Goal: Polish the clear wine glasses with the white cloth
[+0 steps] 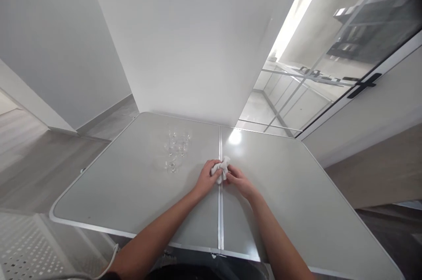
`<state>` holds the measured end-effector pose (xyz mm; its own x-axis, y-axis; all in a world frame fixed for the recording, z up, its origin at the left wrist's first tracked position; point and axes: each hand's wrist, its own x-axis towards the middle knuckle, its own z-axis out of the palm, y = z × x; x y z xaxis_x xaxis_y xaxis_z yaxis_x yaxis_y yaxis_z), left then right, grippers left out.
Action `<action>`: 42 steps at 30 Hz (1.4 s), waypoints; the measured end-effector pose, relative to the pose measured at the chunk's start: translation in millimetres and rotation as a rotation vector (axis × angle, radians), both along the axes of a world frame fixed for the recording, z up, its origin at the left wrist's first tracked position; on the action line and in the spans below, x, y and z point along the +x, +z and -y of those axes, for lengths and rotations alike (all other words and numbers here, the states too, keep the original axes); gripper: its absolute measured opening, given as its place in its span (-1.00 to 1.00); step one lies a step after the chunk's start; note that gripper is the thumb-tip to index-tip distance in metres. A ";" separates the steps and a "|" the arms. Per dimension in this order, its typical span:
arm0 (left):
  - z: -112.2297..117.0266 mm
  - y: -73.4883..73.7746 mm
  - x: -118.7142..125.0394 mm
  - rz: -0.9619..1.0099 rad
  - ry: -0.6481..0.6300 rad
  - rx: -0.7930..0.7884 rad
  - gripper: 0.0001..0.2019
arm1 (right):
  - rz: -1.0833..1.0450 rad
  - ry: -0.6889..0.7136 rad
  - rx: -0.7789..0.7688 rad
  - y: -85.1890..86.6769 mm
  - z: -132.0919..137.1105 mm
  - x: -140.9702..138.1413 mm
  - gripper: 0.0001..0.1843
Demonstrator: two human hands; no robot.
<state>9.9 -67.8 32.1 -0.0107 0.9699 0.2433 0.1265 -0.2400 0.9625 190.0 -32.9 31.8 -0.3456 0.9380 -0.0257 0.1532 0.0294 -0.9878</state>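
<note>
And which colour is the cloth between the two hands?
The cloth is white; the head view shows it best.

On my feed, the grey table (280, 174) carries a cluster of clear glasses (172, 144) (tricky to count) left of its metal seam (220, 218).

White cloth (224, 166) partly covered by the left hand (207, 175) and right hand (242, 182), clear glasses (172, 166) toward far left corner of tabletop (108, 187) too faint to count, near right corner cut off

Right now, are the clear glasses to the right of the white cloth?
No, the clear glasses are to the left of the white cloth.
</note>
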 end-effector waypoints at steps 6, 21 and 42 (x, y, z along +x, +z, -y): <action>-32.4 -9.3 4.5 -0.102 -0.073 0.083 -0.67 | -0.426 -0.142 -0.125 -11.7 -13.9 3.8 -0.53; -40.2 -16.4 -21.0 -0.375 -0.526 0.000 -0.56 | -0.108 0.257 -0.029 -34.4 -10.6 20.3 -0.64; -51.2 -39.8 -17.0 -0.086 -0.268 -0.140 -0.60 | -0.234 -0.111 0.083 -34.4 -18.6 7.9 -0.81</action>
